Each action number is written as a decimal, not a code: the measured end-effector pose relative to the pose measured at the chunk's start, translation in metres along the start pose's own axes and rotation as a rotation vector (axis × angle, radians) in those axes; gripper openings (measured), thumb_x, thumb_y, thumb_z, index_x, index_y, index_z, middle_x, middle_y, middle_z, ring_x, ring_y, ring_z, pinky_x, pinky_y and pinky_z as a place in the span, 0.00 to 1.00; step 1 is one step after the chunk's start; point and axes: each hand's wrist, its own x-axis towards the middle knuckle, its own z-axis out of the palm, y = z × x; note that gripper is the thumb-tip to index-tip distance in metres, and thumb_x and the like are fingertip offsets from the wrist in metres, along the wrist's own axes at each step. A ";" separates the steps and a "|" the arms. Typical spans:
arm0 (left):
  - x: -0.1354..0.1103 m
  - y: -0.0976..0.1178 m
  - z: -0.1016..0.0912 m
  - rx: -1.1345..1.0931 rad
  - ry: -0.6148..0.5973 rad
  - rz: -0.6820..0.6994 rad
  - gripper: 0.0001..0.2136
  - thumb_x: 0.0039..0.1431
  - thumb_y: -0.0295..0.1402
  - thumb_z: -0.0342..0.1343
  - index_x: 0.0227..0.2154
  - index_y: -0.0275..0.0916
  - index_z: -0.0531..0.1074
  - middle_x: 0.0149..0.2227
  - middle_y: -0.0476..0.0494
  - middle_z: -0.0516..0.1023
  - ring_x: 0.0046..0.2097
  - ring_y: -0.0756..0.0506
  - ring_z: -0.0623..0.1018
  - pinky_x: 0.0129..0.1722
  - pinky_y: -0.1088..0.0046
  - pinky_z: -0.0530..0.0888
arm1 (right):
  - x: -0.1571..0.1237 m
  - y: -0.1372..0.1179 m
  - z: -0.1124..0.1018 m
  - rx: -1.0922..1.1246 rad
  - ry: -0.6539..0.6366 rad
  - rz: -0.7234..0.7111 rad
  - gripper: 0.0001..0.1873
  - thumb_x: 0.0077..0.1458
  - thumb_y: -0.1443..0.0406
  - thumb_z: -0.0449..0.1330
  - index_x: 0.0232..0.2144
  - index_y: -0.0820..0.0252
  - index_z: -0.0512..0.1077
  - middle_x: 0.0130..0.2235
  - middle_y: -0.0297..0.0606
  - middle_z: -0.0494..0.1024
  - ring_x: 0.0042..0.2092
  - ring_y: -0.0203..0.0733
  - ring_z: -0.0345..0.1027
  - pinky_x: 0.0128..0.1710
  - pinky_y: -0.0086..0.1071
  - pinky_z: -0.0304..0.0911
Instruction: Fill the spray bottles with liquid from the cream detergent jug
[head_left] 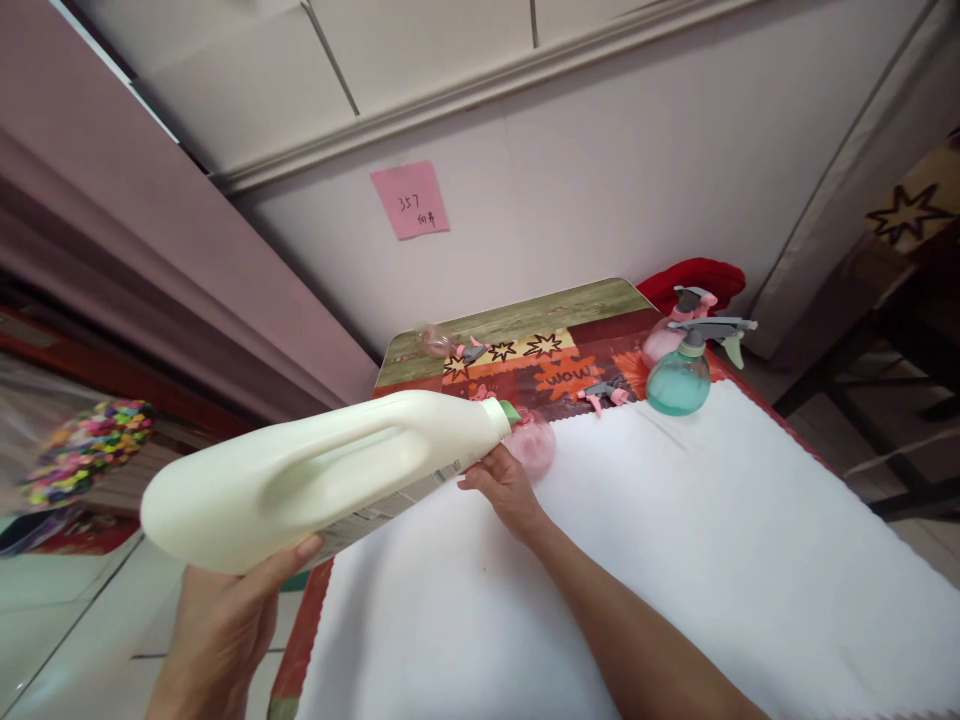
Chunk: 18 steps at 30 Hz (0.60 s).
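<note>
A large cream-white plastic jug (322,475) with a moulded handle is tipped nearly flat, its green-ringed neck pointing right. My left hand (217,630) grips the jug's base from below. Under the neck sits a small pink round bottle (532,443), held by my right hand (504,485), whose fingers curl round its near side. The bottle stands at the far edge of a white cloth (675,560), and the jug's mouth is just above its top.
A teal spray bottle (681,375) and a pink spray bottle (664,335) stand at the table's (525,320) far right. Loose spray heads (606,392) and another small pink bottle (435,340) lie on the patterned tabletop. A wall with a pink note (410,200) rises behind.
</note>
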 end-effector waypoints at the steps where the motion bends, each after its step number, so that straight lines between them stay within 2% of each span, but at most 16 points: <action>1: 0.000 0.000 0.000 -0.001 -0.002 0.002 0.39 0.34 0.27 0.74 0.56 0.44 0.74 0.51 0.45 0.82 0.54 0.39 0.79 0.52 0.69 0.77 | 0.000 0.002 -0.001 -0.040 -0.023 0.047 0.26 0.45 0.59 0.71 0.47 0.53 0.70 0.43 0.35 0.79 0.42 0.41 0.74 0.45 0.38 0.71; 3: 0.000 0.001 0.001 0.006 0.000 0.004 0.38 0.35 0.28 0.74 0.55 0.44 0.74 0.50 0.45 0.82 0.55 0.39 0.78 0.51 0.69 0.78 | -0.001 0.006 -0.004 -0.153 -0.053 0.177 0.26 0.43 0.60 0.72 0.45 0.54 0.71 0.40 0.35 0.80 0.38 0.40 0.74 0.39 0.35 0.69; 5: 0.000 0.001 0.000 0.013 0.014 0.002 0.38 0.34 0.28 0.75 0.55 0.44 0.74 0.50 0.45 0.82 0.54 0.39 0.79 0.50 0.70 0.79 | -0.002 0.012 -0.007 -0.302 -0.053 0.304 0.21 0.45 0.59 0.71 0.40 0.56 0.72 0.35 0.35 0.80 0.33 0.39 0.73 0.32 0.32 0.66; 7: 0.000 0.001 -0.001 0.016 0.026 -0.001 0.39 0.33 0.28 0.75 0.55 0.43 0.74 0.48 0.45 0.83 0.53 0.39 0.80 0.49 0.71 0.79 | -0.005 0.016 -0.009 -0.467 -0.038 0.361 0.14 0.47 0.60 0.69 0.34 0.57 0.71 0.28 0.32 0.77 0.29 0.37 0.70 0.29 0.30 0.62; 11: 0.001 0.002 -0.001 0.014 0.025 0.008 0.40 0.33 0.28 0.75 0.56 0.44 0.74 0.48 0.45 0.83 0.52 0.39 0.80 0.48 0.71 0.79 | -0.009 0.018 -0.008 -0.682 -0.050 0.299 0.09 0.50 0.63 0.67 0.29 0.56 0.68 0.23 0.28 0.73 0.27 0.35 0.66 0.29 0.28 0.58; 18: 0.000 0.005 0.001 0.026 0.027 0.019 0.41 0.33 0.27 0.75 0.57 0.44 0.73 0.48 0.45 0.83 0.53 0.39 0.80 0.49 0.70 0.79 | -0.012 0.014 -0.006 -0.800 -0.105 0.232 0.12 0.51 0.63 0.67 0.27 0.55 0.65 0.23 0.26 0.70 0.26 0.35 0.62 0.28 0.28 0.55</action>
